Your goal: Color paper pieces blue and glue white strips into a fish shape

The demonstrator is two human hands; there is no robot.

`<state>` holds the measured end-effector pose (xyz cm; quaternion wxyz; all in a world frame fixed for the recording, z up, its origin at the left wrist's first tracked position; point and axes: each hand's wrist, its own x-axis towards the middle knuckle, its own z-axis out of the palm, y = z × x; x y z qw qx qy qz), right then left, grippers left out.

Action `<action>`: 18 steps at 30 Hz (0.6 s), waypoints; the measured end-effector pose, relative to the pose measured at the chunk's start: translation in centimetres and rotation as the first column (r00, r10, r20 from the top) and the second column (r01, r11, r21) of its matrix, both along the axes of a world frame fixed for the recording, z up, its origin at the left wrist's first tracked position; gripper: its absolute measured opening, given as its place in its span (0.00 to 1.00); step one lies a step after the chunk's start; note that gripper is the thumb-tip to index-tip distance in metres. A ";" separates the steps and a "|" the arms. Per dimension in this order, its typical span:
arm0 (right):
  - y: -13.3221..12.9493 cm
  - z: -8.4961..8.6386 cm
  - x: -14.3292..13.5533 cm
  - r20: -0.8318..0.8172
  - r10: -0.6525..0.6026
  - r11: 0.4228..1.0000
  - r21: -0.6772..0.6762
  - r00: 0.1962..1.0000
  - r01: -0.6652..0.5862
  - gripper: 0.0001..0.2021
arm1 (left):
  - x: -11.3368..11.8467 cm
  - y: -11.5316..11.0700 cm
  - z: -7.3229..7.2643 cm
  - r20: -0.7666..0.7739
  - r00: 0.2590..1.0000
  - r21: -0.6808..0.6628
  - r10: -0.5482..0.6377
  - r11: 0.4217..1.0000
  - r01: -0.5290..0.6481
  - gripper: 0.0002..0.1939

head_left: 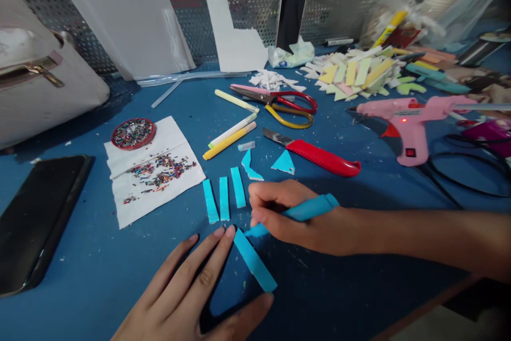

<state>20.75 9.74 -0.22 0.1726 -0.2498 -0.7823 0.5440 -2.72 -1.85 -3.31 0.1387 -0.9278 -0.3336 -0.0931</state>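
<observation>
A blue marker (309,208) is held in my right hand (295,213), its tip at the upper end of a blue strip (255,261). My left hand (195,282) lies with fingers spread; its index fingertip touches the strip's top end and its thumb is at the lower end. Above the hands lie several shorter blue strips (224,198), a blue triangle scrap (283,162) and a crooked blue scrap (250,166). A red-handled utility knife (323,157) rests beyond my right hand, its blade out.
Red- and yellow-handled scissors (275,97) lie farther back. A pink glue gun (411,123) with a lit light stands right, its cable (471,171) looping nearby. Beads lie on white paper (159,144); a black phone (40,218) is left. Paper pieces (355,72) are heaped behind.
</observation>
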 end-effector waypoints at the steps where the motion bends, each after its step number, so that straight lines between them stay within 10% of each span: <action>1: 0.0 0.0 0.0 -0.005 -0.010 1.000 0.005 1.000 0.010 0.11 | 0.0 0.0 0.0 0.006 1.000 0.003 0.000 1.000 0.000 0.27; 18: 0.0 -0.1 -0.1 -0.010 0.102 0.994 -0.026 0.995 -0.103 0.09 | 0.1 0.0 -0.2 0.035 0.999 -0.015 -0.007 1.000 0.007 0.27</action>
